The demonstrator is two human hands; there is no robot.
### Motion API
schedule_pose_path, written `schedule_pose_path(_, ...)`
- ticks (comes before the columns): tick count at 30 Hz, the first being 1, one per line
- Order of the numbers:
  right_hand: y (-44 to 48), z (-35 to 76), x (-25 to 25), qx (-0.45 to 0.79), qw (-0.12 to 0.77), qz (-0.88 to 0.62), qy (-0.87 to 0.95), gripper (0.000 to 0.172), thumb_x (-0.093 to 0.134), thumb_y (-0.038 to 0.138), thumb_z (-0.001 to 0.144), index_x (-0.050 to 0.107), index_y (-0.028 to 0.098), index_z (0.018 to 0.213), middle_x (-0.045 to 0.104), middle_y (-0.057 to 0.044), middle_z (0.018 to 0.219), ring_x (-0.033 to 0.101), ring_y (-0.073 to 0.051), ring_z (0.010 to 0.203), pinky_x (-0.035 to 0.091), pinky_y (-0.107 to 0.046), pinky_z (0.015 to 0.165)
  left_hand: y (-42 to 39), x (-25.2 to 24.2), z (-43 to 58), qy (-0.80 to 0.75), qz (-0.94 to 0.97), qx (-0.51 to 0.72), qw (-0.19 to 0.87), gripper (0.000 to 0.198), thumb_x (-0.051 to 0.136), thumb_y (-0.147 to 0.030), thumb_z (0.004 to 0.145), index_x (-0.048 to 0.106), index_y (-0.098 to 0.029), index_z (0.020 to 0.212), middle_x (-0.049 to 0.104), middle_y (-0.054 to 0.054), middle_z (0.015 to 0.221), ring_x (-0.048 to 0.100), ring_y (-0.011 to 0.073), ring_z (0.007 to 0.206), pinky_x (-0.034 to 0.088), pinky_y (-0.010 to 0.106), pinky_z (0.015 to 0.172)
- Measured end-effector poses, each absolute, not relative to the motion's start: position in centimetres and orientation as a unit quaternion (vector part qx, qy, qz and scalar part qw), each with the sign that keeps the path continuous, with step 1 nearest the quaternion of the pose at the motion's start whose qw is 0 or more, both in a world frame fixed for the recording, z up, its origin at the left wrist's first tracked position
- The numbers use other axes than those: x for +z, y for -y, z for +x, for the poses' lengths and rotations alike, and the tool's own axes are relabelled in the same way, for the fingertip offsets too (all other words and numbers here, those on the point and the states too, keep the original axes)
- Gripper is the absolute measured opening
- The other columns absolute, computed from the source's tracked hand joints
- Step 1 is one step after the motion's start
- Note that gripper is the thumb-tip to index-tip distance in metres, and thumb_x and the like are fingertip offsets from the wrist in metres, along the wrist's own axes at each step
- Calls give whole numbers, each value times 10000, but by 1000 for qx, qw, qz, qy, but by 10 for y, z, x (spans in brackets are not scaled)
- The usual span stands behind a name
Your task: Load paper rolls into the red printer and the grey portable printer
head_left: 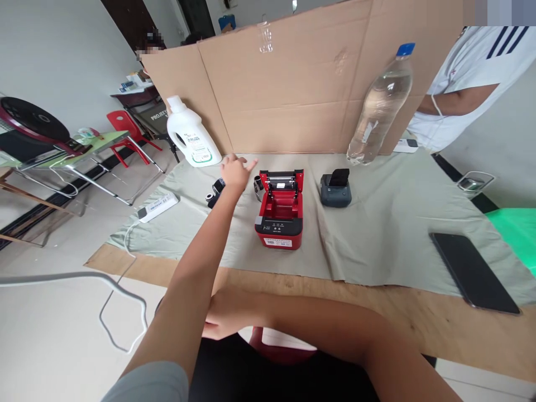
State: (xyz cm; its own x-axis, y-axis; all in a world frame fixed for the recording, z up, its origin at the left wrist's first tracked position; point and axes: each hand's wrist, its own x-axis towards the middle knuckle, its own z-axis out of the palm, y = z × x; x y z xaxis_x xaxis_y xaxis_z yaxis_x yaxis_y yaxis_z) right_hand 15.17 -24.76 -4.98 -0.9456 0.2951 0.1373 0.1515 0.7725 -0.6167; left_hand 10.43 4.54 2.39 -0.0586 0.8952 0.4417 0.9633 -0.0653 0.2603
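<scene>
My left hand (235, 172) reaches across the cloth-covered table, thumb pointing out to the right and the other fingers loosely bent. Nothing shows in it. Just below it lie black rolls (216, 192), partly covered by my forearm. To its right stands a red and black label printer (279, 223) with its lid raised and its inside bare. A small dark metallic object (258, 187) sits at the printer's left side. Low in the view, my right hand (224, 317) rests near my lap, its fingers partly hidden behind my left forearm.
A small dark printer (335, 192) stands right of the red one. At the back are a white jug (195, 137), a tilted water bottle (381, 109) and a cardboard screen (285, 100). A phone (473, 271) lies right, a power strip (159, 207) left. A person (473, 84) stands behind.
</scene>
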Motion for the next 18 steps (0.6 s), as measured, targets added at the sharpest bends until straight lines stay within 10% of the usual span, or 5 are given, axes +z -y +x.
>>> schedule_pose_path(4, 248, 148, -52, 313, 91, -71, 943, 274, 458, 293, 985, 464, 218, 721, 689, 40, 827, 526, -137, 701, 356, -283, 603, -2, 22, 44, 688, -689, -228, 24, 308, 542, -336, 919, 760, -243, 1116, 740, 144, 1178, 564, 376, 1192, 350, 554, 1055)
schedule_pose_path(9, 247, 149, -46, 316, 90, -113, 938, 267, 454, 339, 993, 534, 227, 765, 680, 33, 780, 546, -142, 681, 306, -298, 582, 29, -1, 11, 605, -791, -94, 6, 523, 555, -95, 762, 745, -310, 1199, 667, 79, 1421, 483, 386, 1318, 289, 606, 1083)
schedule_pose_path(18, 248, 160, -24, 307, 179, -108, 928, 229, 517, 377, 969, 578, 240, 795, 728, 51, 839, 644, -126, 793, 399, -258, 641, 30, 2, 13, 594, -762, -257, -10, 280, 562, -422, 921, 718, -245, 1072, 702, 118, 1080, 578, 320, 1083, 412, 453, 967)
